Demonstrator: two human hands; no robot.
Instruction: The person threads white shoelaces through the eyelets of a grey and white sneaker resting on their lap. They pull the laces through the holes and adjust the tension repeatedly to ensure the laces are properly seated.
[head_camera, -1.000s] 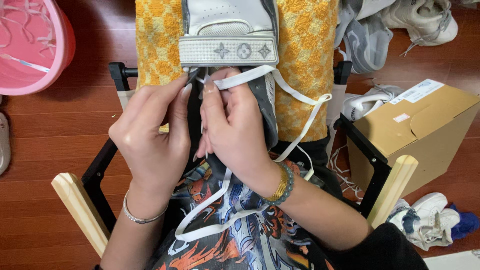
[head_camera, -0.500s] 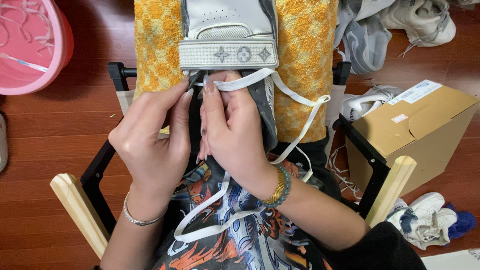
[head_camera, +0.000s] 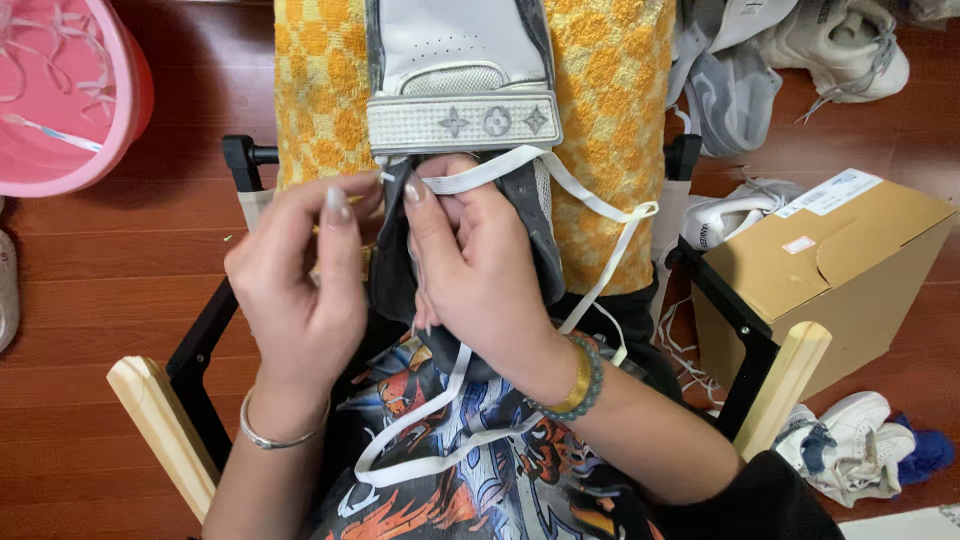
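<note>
The floor (head_camera: 120, 290) is dark red-brown wood boards with a soft shine. A pink plastic basin (head_camera: 60, 100) stands at the top left. A brown cardboard box (head_camera: 830, 270) sits at the right, near several white sneakers (head_camera: 850, 460) that lie on the floor.

Over at the top left sits a pink plastic basin (head_camera: 60, 100) with a few loose white laces (head_camera: 45, 45) curled inside it, resting on the reddish wooden floor (head_camera: 120, 270). Across the middle lies an orange and yellow checked towel (head_camera: 620, 130), draped over a black folding frame (head_camera: 730, 320) with pale wooden ends (head_camera: 160, 430). On the right stands a brown cardboard box (head_camera: 830, 270) with a white label on its lid. Above it, a heap of grey and cream sneakers (head_camera: 800, 50); another white sneaker (head_camera: 730, 215) is wedged just beside the box, and a further pair (head_camera: 845, 450) lies at the bottom right, next to something blue and fuzzy (head_camera: 925, 455).
</note>
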